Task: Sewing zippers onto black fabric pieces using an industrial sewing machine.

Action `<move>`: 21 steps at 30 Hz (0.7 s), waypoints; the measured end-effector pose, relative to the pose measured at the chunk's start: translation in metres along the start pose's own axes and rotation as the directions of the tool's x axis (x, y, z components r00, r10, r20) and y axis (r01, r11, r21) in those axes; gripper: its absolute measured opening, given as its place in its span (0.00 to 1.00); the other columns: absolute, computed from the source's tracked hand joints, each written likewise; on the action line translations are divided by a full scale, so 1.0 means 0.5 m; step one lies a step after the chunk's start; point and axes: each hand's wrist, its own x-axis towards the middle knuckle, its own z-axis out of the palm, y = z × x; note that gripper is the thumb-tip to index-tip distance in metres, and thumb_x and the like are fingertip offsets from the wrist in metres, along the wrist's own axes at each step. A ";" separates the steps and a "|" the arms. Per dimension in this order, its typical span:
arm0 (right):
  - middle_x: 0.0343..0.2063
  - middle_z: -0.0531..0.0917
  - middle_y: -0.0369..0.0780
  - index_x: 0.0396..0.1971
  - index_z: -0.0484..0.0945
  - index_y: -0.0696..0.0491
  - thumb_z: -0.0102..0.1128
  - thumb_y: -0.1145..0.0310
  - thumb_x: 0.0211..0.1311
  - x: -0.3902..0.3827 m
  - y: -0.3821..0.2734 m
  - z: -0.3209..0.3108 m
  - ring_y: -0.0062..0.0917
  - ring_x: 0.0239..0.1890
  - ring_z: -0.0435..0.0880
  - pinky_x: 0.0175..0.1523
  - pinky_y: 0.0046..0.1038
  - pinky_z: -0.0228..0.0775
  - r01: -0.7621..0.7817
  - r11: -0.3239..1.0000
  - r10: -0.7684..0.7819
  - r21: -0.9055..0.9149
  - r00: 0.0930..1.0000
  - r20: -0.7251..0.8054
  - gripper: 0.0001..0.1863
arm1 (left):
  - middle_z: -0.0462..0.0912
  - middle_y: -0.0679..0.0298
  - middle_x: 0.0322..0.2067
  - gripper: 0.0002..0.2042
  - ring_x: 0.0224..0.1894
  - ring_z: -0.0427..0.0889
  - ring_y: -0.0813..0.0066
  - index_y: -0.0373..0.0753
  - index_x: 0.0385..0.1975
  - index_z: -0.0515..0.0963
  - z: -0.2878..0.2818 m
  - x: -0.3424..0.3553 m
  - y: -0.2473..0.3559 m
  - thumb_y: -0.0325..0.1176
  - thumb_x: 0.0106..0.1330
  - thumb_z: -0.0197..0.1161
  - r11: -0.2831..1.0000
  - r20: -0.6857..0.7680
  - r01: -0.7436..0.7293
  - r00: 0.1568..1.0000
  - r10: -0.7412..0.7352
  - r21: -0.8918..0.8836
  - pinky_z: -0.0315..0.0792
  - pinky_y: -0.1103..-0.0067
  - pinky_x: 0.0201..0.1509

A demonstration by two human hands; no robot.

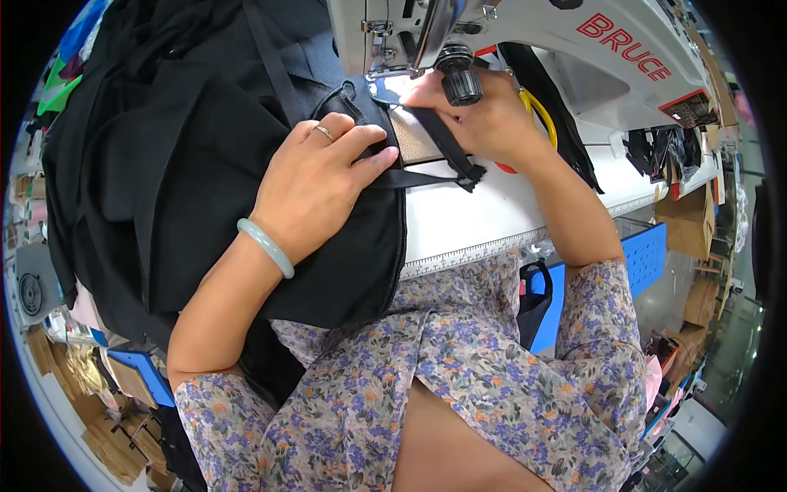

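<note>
A large piece of black fabric [172, 156] lies bunched on the left side of the sewing machine [590, 49] and hangs over the table's front edge. My left hand [316, 184] rests on it, fingers bent and thumb close to the index finger, gripping the cloth near its right edge. A black strap [443, 139] runs from beside the needle area down to a frayed end on the white table. My right hand [500, 119] is at the needle area, its fingertips closed on the strap's upper part. A black knob [461, 84] of the machine hides some of its fingers.
A ruler strip [475, 251] runs along the white table's front edge. Yellow scissor-like handles [541, 119] and black strips [566, 139] lie right of my right hand. Black plastic-wrapped items [676, 152] stand at the table's right end, above a cardboard box [687, 221].
</note>
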 end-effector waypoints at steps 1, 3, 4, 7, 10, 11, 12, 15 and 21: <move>0.33 0.84 0.32 0.34 0.80 0.47 0.64 0.74 0.48 0.001 -0.010 0.002 0.27 0.34 0.84 0.36 0.28 0.77 0.001 1.000 -0.001 0.000 1.000 0.002 0.11 | 0.76 0.70 0.43 0.13 0.44 0.73 0.72 0.45 0.40 0.82 -0.003 -0.001 0.000 0.29 0.54 0.58 1.000 -0.012 0.004 1.000 -0.004 0.004 0.70 0.75 0.43; 0.33 0.84 0.32 0.32 0.81 0.48 0.65 0.73 0.46 0.001 -0.026 0.005 0.25 0.34 0.84 0.34 0.28 0.76 0.117 0.993 -0.115 -0.036 0.993 0.040 0.10 | 0.76 0.70 0.43 0.13 0.45 0.73 0.71 0.45 0.39 0.82 -0.007 -0.002 -0.001 0.29 0.54 0.59 1.000 -0.027 0.009 1.000 -0.009 0.006 0.70 0.75 0.44; 0.32 0.84 0.31 0.31 0.82 0.49 0.66 0.73 0.44 0.001 -0.037 0.002 0.24 0.34 0.83 0.31 0.27 0.75 0.154 0.988 -0.153 -0.020 0.987 0.055 0.10 | 0.77 0.70 0.44 0.12 0.46 0.73 0.71 0.46 0.39 0.82 -0.007 -0.003 -0.001 0.29 0.54 0.61 1.000 -0.019 0.021 1.000 -0.022 -0.016 0.70 0.75 0.44; 0.33 0.83 0.30 0.32 0.81 0.50 0.65 0.74 0.45 -0.002 -0.044 0.001 0.24 0.34 0.83 0.31 0.27 0.75 0.151 0.988 -0.155 0.042 0.980 0.125 0.10 | 0.77 0.70 0.45 0.13 0.47 0.74 0.70 0.46 0.40 0.82 -0.003 -0.009 -0.006 0.29 0.54 0.62 0.996 -0.010 0.047 0.999 -0.048 -0.077 0.70 0.74 0.44; 0.34 0.82 0.30 0.32 0.81 0.49 0.62 0.73 0.48 -0.002 -0.045 -0.006 0.24 0.34 0.82 0.30 0.27 0.75 0.152 0.988 -0.153 0.019 0.968 0.200 0.09 | 0.77 0.69 0.46 0.14 0.47 0.74 0.70 0.45 0.43 0.80 -0.002 0.000 -0.003 0.30 0.55 0.62 0.992 -0.021 0.079 0.996 -0.082 -0.101 0.70 0.74 0.45; 0.34 0.82 0.30 0.33 0.81 0.49 0.62 0.72 0.49 -0.003 -0.045 -0.006 0.23 0.34 0.82 0.29 0.27 0.75 0.166 0.986 -0.162 -0.002 0.961 0.225 0.09 | 0.77 0.69 0.47 0.15 0.47 0.74 0.70 0.44 0.45 0.79 -0.002 0.006 0.002 0.30 0.56 0.62 0.992 -0.033 0.099 0.994 -0.102 -0.084 0.70 0.74 0.45; 0.34 0.82 0.30 0.33 0.81 0.49 0.62 0.72 0.49 -0.001 -0.049 -0.009 0.23 0.34 0.82 0.29 0.27 0.75 0.167 0.986 -0.163 0.001 0.961 0.222 0.09 | 0.77 0.69 0.47 0.15 0.47 0.74 0.70 0.44 0.45 0.79 0.000 0.008 0.004 0.30 0.56 0.62 0.992 -0.030 0.100 0.994 -0.103 -0.082 0.70 0.74 0.45; 0.33 0.81 0.30 0.35 0.79 0.48 0.60 0.71 0.50 0.003 -0.061 -0.017 0.23 0.35 0.82 0.28 0.26 0.74 0.126 0.989 -0.096 -0.071 0.938 0.334 0.10 | 0.77 0.69 0.48 0.17 0.47 0.74 0.70 0.41 0.48 0.76 0.005 0.005 0.007 0.32 0.58 0.61 0.992 -0.049 0.113 0.993 -0.110 0.055 0.69 0.75 0.46; 0.32 0.80 0.30 0.35 0.79 0.48 0.60 0.71 0.50 0.000 -0.060 -0.011 0.23 0.34 0.81 0.27 0.26 0.74 0.124 0.991 -0.107 -0.044 0.955 0.277 0.10 | 0.79 0.69 0.46 0.13 0.48 0.74 0.70 0.41 0.44 0.79 0.007 0.002 -0.009 0.34 0.59 0.61 0.997 -0.032 0.075 0.997 -0.076 -0.026 0.69 0.75 0.47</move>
